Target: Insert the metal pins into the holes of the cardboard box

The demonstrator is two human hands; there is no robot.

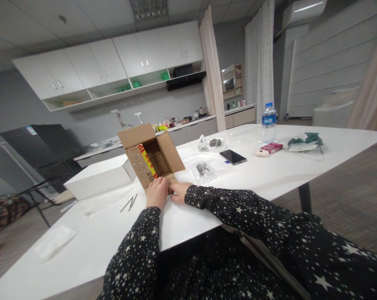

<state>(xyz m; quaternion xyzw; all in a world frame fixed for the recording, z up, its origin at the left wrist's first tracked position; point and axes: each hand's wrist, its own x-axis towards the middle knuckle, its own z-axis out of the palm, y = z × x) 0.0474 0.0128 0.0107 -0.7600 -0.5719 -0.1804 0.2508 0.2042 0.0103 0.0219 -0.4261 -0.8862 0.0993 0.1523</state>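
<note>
Cardboard box stands open on the white surface, just beyond the person's two hands, its flaps spread and a yellow-and-red printed item showing inside. Farthest left lies a folded white cloth, then a closed white box beside the cardboard one, and two thin metal pieces near the left hand. The left hand rests against the near edge of the cardboard box, its fingers curled onto the front flap; the right hand lies just beside it, touching the same flap at its lower right corner. Both hands look narrow and pressed flat on the cardboard rather than gripping anything loose, though at this size it cannot be told for sure whether a small part sits under the right fingers. To work this flap well, it seems wise to keep one hand steadying the box wall while the other presses along the crease, so the light box does not slide back toward the white box. Right of the hands lies a clear bag of small dark parts, then a charger and cable, a phone lying face up, a water bottle, a small red pack, and a dark green bundle near the far right edge.
</note>
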